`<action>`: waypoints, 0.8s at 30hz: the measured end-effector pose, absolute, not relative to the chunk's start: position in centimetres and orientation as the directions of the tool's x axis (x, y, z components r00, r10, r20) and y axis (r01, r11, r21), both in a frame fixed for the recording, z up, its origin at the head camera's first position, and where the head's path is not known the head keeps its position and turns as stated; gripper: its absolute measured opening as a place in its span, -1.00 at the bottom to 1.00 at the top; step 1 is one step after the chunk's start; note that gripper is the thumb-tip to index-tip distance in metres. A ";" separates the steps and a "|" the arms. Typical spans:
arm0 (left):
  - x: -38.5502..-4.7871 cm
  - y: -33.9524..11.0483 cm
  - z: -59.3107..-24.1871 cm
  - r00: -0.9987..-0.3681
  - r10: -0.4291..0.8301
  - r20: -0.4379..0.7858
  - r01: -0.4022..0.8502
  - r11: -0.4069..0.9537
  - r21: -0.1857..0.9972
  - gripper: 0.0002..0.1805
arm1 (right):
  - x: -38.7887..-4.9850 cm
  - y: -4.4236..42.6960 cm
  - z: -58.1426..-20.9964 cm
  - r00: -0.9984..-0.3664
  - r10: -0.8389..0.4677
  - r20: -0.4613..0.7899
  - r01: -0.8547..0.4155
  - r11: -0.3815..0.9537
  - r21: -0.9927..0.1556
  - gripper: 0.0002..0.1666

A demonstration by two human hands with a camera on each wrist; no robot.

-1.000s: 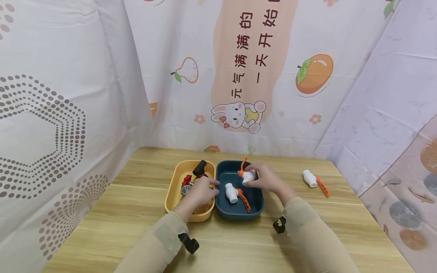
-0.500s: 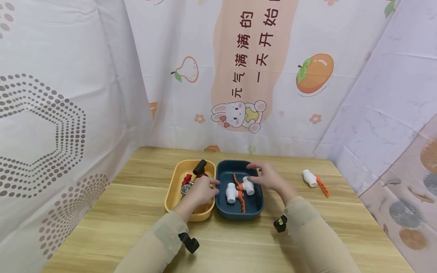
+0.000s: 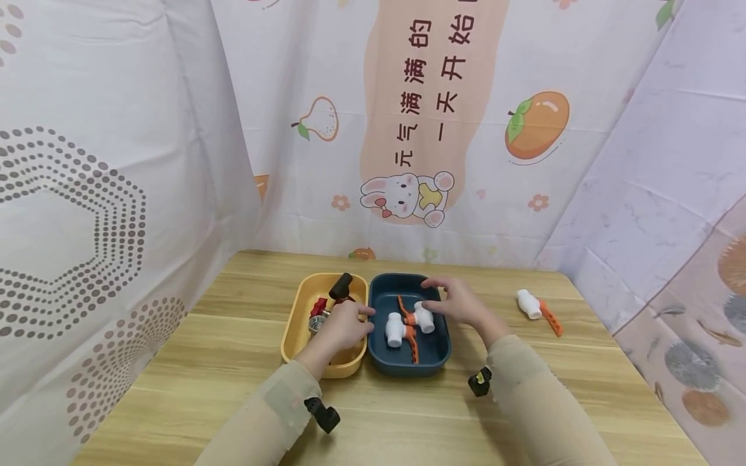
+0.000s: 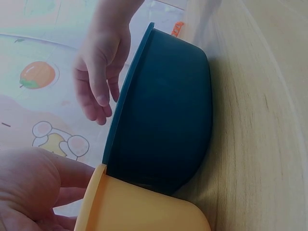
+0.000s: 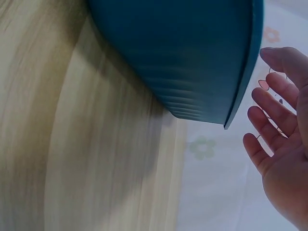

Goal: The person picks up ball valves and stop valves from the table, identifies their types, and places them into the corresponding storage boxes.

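Two white ball valves with orange handles lie in the dark blue bin [image 3: 408,370]. The left valve [image 3: 394,331] has its handle toward the front, and the right valve [image 3: 424,318] has its handle toward the back. My right hand [image 3: 463,303] hovers over the bin's right rim, fingers spread and loosely bent, holding nothing; the right wrist view shows it above the rim. My left hand [image 3: 345,328] is over the yellow bin [image 3: 296,323], its thumb and index finger at the rim where the bins meet. Whether it touches the rim is unclear.
Inside the yellow bin are a black-handled piece [image 3: 340,286], a red piece [image 3: 318,306] and a metal ring-shaped fitting [image 3: 316,323], partly hidden by my left hand. Another white valve with an orange handle [image 3: 529,305] lies on the wooden table [image 3: 408,421] at right. A printed curtain hangs behind.
My right hand has let go of the right valve, which dropped into the blue bin beside the other one. The left valve turned slightly. My left hand has stayed put.
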State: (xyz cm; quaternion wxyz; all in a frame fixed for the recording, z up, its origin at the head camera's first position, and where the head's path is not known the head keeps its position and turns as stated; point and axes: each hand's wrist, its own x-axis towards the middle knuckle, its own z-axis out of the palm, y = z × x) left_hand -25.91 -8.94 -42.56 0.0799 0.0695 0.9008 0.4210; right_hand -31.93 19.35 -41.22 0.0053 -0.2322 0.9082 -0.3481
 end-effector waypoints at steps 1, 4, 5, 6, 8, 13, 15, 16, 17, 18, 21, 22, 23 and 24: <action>-25.9 -8.9 -42.6 -0.978 0.191 -0.086 0.057 0.636 0.770 -0.62 | -31.9 19.4 -41.2 -0.890 -0.427 0.158 -0.423 0.648 -0.633 -0.47; -25.9 -8.9 -42.5 -0.978 0.189 -0.090 0.052 0.635 0.771 -0.63 | -31.9 19.5 -41.0 -0.882 -0.434 0.182 -0.447 0.648 -0.617 -0.46; -25.8 -8.9 -42.5 -0.978 0.188 -0.093 0.049 0.634 0.772 -0.63 | -31.9 19.5 -40.9 -0.881 -0.433 0.188 -0.450 0.649 -0.614 -0.46; -25.9 -8.9 -42.5 -0.978 0.187 -0.095 0.046 0.633 0.772 -0.63 | -31.8 19.5 -40.9 -0.881 -0.433 0.193 -0.453 0.649 -0.611 -0.46; -25.9 -8.9 -42.5 -0.978 0.184 -0.099 0.041 0.634 0.772 -0.63 | -31.8 19.6 -40.7 -0.880 -0.432 0.199 -0.457 0.652 -0.604 -0.45; -25.9 -8.9 -42.5 -0.978 0.182 -0.097 0.042 0.637 0.769 -0.64 | -31.5 19.9 -40.0 -0.877 -0.431 0.212 -0.463 0.644 -0.609 -0.45; -25.9 -8.9 -42.5 -0.978 0.183 -0.095 0.045 0.636 0.770 -0.64 | -31.4 20.0 -39.7 -0.873 -0.436 0.218 -0.471 0.639 -0.607 -0.44; -25.9 -8.9 -42.5 -0.978 0.185 -0.094 0.046 0.636 0.770 -0.64 | -31.4 20.1 -39.5 -0.872 -0.437 0.220 -0.473 0.638 -0.608 -0.44; -25.9 -8.9 -42.5 -0.978 0.186 -0.094 0.047 0.636 0.771 -0.64 | -31.4 20.1 -39.4 -0.870 -0.439 0.225 -0.477 0.637 -0.605 -0.44; -25.9 -8.9 -42.5 -0.978 0.187 -0.093 0.048 0.635 0.771 -0.64 | -31.3 20.2 -39.3 -0.869 -0.439 0.228 -0.481 0.637 -0.602 -0.43; -25.9 -9.0 -42.6 -0.978 0.189 -0.092 0.050 0.634 0.772 -0.64 | -31.2 20.3 -38.9 -0.865 -0.438 0.244 -0.490 0.638 -0.594 -0.44; -25.9 -9.0 -42.6 -0.978 0.189 -0.091 0.051 0.634 0.772 -0.64 | -31.2 20.3 -38.8 -0.866 -0.434 0.247 -0.489 0.639 -0.593 -0.44; -25.9 -9.0 -42.6 -0.978 0.190 -0.091 0.051 0.634 0.772 -0.65 | -31.2 20.4 -38.6 -0.865 -0.435 0.252 -0.494 0.641 -0.587 -0.44; -26.0 -8.9 -42.6 -0.978 0.190 -0.091 0.052 0.634 0.771 -0.65 | -31.1 20.4 -38.5 -0.864 -0.434 0.256 -0.496 0.643 -0.584 -0.44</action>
